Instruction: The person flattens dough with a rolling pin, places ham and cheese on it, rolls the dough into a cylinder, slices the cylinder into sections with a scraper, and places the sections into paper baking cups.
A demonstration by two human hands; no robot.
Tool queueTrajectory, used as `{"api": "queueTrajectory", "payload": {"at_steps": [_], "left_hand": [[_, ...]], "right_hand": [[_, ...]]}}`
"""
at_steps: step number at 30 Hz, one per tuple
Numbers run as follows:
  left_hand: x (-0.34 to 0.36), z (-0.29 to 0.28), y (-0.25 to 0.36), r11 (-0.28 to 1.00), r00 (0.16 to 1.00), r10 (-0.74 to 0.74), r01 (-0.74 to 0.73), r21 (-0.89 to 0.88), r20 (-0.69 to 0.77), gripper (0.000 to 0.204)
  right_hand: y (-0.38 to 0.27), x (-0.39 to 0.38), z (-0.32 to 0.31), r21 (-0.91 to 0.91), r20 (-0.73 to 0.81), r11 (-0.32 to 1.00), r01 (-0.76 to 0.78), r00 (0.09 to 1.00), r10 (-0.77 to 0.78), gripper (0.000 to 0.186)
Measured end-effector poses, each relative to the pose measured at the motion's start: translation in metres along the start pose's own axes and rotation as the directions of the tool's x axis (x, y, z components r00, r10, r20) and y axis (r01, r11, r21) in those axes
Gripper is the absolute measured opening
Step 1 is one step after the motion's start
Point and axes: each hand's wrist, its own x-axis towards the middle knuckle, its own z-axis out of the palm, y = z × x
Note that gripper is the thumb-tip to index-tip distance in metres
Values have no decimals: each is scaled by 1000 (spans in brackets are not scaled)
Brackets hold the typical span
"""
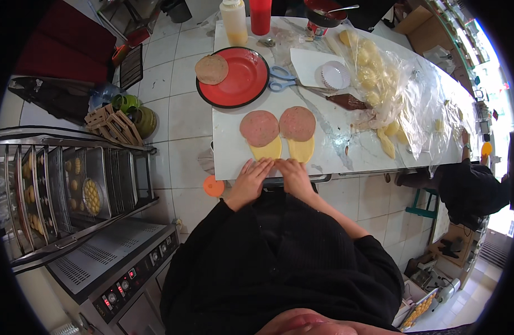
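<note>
Two flattened yellow dough pieces (265, 152) (301, 152) lie side by side on the marble table (338, 139), each partly covered by a pink meat slice (259, 128) (297, 123). My left hand (252, 180) and my right hand (295, 180) meet at their near ends, fingers bent onto the dough; the thumbs are mostly hidden. Behind them sit a red black-rimmed plate (240, 78) with another slice (211, 70) on it, blue scissors (280, 84), a white board (310, 64) with a paper cup (335, 75), and a brown-filled piping bag (346, 100).
Plastic-covered dough (371, 72) fills the table's right side; bottles (234, 22) and a pan (324, 14) stand at the back. Left are a tray rack (61, 190), an oven (117, 268), green cylinders and a crate (111, 123). A co-worker (472, 190) is at the right.
</note>
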Motion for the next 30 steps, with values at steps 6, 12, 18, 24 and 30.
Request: {"api": "queueTrajectory", "payload": {"at_steps": [6,12,18,24,30], "left_hand": [[-18,4,7,984,982,-83,53,171,170,61],[-24,8,7,981,974,-90,51,190,207,57],[-26,4,13,971,970,-119,69,229,214,58],[-31,1,19,973,979,-131,97,211,154,56],[-34,-2,18,964,971,-144,94,247,193,46]], "right_hand": [[-9,-19,1,-231,170,970,68,985,-29,52],[-13,-6,-11,-211,181,972,106,981,-67,46],[-8,-9,-14,-256,246,940,224,956,-161,45],[-4,-8,-16,-200,236,949,243,952,-194,42],[-10,-2,-24,-159,239,951,265,945,-224,42]]}}
